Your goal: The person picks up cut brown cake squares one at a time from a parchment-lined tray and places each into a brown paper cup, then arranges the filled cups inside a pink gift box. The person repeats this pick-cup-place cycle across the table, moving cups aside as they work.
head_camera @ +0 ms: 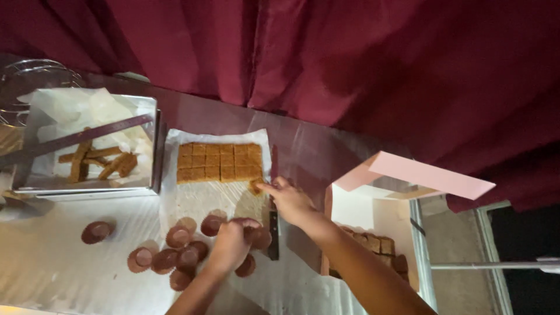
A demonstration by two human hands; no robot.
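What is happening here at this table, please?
A person works at a table covered with white paper. The right hand pinches one small brown square beside a slab of cut brown squares. The left hand rests on brown paper cups scattered below. A knife lies between the hands. A pink box on the right already holds filled cups, and a metal tray on the left holds trimmed strips.

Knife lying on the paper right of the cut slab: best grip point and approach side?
Probably the dark handle end of the knife, nearest the person. The blade runs away along the slab of cut squares. Come from above, right of the left hand and paper cups; the right hand crosses its middle.
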